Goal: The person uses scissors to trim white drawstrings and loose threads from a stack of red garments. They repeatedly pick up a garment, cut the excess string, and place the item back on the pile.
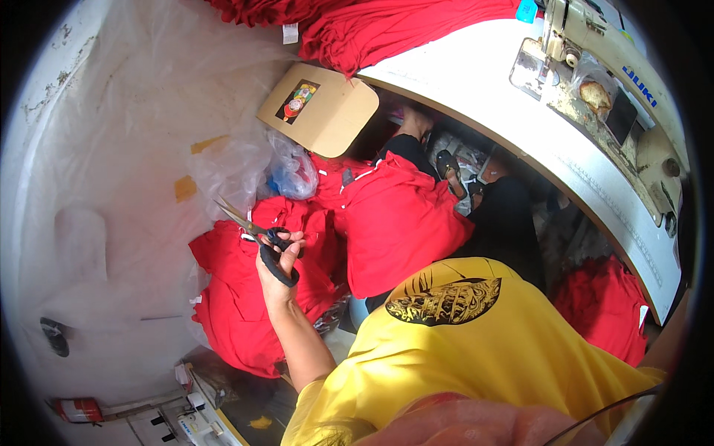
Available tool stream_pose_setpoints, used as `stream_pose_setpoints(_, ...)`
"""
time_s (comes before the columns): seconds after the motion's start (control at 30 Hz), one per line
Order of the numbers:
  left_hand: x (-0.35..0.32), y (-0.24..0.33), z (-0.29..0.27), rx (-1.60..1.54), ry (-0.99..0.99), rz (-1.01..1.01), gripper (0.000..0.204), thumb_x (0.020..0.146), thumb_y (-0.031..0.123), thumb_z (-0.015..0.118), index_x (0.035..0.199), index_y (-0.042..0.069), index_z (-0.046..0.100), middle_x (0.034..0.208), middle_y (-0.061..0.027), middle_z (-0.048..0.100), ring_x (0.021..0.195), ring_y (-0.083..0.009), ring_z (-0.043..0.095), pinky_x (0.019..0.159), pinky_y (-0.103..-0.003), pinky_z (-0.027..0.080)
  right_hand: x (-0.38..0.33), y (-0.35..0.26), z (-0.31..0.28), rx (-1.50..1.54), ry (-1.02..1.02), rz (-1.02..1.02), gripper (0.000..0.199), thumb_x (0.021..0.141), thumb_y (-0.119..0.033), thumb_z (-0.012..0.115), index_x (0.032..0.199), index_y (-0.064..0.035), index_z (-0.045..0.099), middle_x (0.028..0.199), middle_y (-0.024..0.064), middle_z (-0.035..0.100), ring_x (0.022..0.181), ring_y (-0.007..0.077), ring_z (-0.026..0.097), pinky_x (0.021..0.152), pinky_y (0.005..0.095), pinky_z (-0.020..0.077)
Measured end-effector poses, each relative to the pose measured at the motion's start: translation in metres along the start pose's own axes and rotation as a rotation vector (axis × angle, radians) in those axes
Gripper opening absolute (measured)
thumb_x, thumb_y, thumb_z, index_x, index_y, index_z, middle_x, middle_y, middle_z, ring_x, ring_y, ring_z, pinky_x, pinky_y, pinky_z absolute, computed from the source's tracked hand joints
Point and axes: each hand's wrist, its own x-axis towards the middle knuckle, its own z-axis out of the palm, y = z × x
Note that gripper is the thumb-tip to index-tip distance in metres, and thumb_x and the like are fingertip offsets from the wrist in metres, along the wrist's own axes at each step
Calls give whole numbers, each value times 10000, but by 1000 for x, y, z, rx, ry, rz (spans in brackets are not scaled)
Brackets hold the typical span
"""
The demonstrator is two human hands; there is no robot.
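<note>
My left hand [277, 276] is closed round the black handles of a pair of scissors [239, 216], its fingers in and about the loops. The metal blades are a little apart and point up and to the left. Behind and below them lies a heap of red garments [245, 320], with small white labels on some. Another red garment [401, 223] is spread over my lap. Of my right arm only a part [667, 331] shows at the right rim, and the hand is out of the picture.
A white sewing table [476, 74] curves along the right, with a sewing machine [647, 111] on it. Red cloth [401, 30] covers its far end. A cardboard flap [335, 111] juts out beside clear plastic bags [294, 167]. More red cloth [602, 305] lies under the table.
</note>
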Motion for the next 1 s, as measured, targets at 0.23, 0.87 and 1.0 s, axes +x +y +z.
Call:
stream_pose_setpoints(0.23,-1,-1,3,-28,11,-2,278,767,-47,645,1003,10,510,955,-159,635,819,-228,641,727,-305,488,3,2,5,21,-10,2,224,890,-185,597,999,7,630,951,97,651,910,167,610,839,295,478)
stream_pose_setpoints(0.87,-15,9,-50,700,315,111,238,766,7,690,933,-2,520,840,-79,609,836,-164,612,736,-300,480,14,-6,13,2,-132,23,220,889,-189,599,985,6,634,903,91,662,867,158,621,815,288,488)
stream_pose_setpoints(1.0,-38,7,-86,1029,584,34,273,762,143,673,930,-10,522,776,-191,614,749,-306,637,673,-376,466,32,-24,10,-23,-225,-11,220,889,-190,600,983,6,635,892,89,664,858,156,624,810,287,490)
